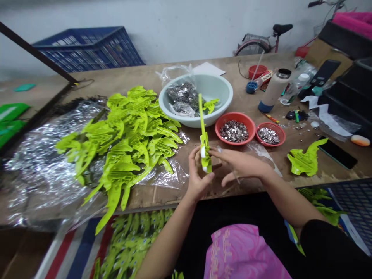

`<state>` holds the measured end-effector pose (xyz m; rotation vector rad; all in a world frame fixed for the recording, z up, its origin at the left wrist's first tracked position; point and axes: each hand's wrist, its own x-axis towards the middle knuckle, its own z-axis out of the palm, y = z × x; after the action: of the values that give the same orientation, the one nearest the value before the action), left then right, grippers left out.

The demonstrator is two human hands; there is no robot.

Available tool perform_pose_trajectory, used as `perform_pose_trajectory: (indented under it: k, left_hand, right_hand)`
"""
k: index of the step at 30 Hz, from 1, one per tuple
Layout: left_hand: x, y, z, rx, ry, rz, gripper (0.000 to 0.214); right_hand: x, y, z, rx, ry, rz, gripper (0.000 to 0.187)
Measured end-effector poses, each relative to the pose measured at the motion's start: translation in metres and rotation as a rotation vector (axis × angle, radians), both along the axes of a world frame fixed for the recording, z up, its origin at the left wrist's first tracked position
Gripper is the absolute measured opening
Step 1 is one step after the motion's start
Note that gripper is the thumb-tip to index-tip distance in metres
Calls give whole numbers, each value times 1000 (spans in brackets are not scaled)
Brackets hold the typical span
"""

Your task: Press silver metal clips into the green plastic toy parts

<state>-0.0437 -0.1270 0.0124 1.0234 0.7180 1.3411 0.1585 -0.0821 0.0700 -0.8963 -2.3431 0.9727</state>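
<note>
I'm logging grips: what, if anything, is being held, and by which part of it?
The left hand holds a lime part by its lower end; whether the right hand also grips it cannot be told.

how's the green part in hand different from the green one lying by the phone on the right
The held part stands upright, edge-on to the camera, while the part by the phone lies flat with its broad side showing. The held part is gripped off the table by the left hand; the part by the phone rests on the table. Both share the same bright yellow-green colour.
</note>
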Motion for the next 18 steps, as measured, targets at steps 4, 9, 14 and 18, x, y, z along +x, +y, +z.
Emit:
perform_pose_trajectory:
  k: [4, 9, 14, 18]
  left_hand:
    - [-1, 12, 15, -174, -226, -178, 90]
    - [21, 44, 35, -265, -262, -247, 83]
    - [35, 97, 37, -110, -204, -203, 85]
    - [33, 118, 17, -35, -211, -71, 79]
  right_hand:
    - [30, 60, -10, 16, -31, -520, 17]
    - [31, 114, -31, -91, -164, -585, 25]
    - [39, 112, -35, -54, -52, -660, 16]
    - [51, 97, -45, -2, 178, -813, 22]
